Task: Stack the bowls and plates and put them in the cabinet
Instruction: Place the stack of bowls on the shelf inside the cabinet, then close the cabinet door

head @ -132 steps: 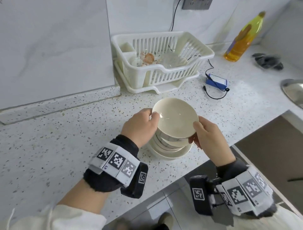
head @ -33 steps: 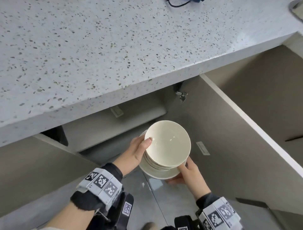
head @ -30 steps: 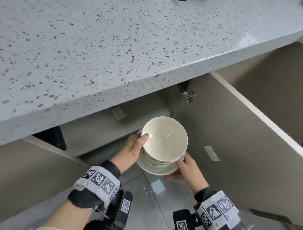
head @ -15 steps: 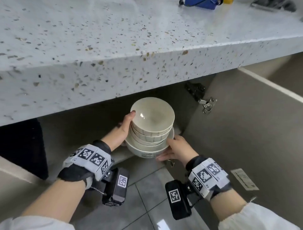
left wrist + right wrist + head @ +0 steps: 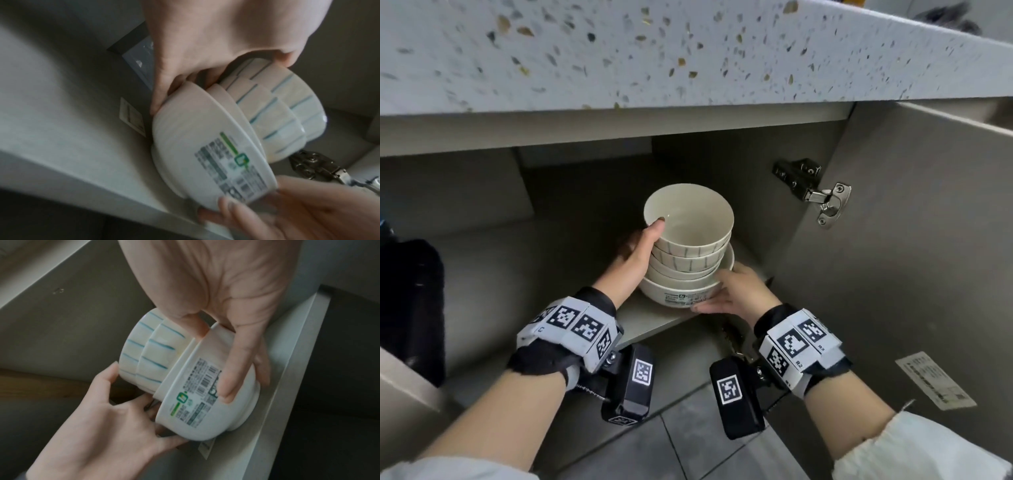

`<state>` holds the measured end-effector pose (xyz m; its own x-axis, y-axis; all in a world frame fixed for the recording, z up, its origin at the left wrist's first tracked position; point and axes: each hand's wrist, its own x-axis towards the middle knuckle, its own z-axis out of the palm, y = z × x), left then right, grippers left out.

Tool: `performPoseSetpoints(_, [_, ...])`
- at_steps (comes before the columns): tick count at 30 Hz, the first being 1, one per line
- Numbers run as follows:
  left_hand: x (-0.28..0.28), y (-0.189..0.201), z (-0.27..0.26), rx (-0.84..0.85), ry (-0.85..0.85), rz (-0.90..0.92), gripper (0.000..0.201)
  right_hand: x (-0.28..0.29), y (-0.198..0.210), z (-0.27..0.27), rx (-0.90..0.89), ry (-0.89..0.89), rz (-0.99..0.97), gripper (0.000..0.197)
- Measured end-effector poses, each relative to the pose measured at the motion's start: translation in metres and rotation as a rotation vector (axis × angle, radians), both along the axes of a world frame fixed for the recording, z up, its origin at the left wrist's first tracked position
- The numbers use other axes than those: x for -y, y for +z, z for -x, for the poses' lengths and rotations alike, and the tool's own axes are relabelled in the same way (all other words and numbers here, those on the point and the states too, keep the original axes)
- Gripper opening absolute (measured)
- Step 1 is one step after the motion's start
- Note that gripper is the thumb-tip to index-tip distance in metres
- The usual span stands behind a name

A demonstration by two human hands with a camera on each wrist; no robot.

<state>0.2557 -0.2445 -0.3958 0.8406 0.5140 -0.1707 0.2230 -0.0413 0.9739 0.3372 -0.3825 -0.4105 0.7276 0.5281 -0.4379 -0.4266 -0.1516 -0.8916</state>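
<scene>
A stack of cream bowls [image 5: 688, 253] sits at the front right of the cabinet shelf [image 5: 643, 320], the two upper ones with blue stripes. The bottom bowl [image 5: 197, 402] carries a printed label, and its foot meets the shelf [image 5: 287, 369] or hangs just above it. My left hand [image 5: 638, 255] grips the stack's left side, thumb hooked over the top rim. My right hand [image 5: 727, 291] holds the bottom bowl, thumb on its rim and fingers along its wall. In the left wrist view the stack [image 5: 236, 138] fills the middle, between the left hand [image 5: 195, 48] and the right hand [image 5: 287, 214].
The speckled counter edge [image 5: 688, 51] overhangs the cabinet opening. The cabinet door [image 5: 914, 274] stands open at the right on a metal hinge [image 5: 815, 192]. A dark object [image 5: 410, 308] stands at the left. Grey floor tiles [image 5: 688, 445] lie below the shelf.
The stack came off the counter and down to the cabinet. In the last half second both hands carried it forward onto the shelf's front right part.
</scene>
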Motion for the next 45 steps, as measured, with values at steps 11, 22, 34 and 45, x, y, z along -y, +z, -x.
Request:
performPoseSetpoints(11, [0.005, -0.028, -0.019, 0.036, 0.008, -0.373, 0.12, -0.015, -0.015, -0.001, 0.044, -0.071, -0.116, 0.043])
performPoseSetpoints(22, [0.002, -0.036, -0.029, 0.039, 0.069, -0.413, 0.122, -0.022, -0.021, -0.009, 0.085, -0.105, -0.119, 0.041])
performPoseSetpoints(34, [0.02, -0.01, 0.005, -0.151, 0.082, -0.386, 0.07, 0.009, 0.005, 0.022, 0.057, -0.108, 0.101, 0.051])
performPoseSetpoints(45, [0.082, 0.108, 0.075, -0.298, -0.077, -0.158, 0.022, 0.091, 0.145, 0.085, 0.16, 0.113, 0.312, 0.034])
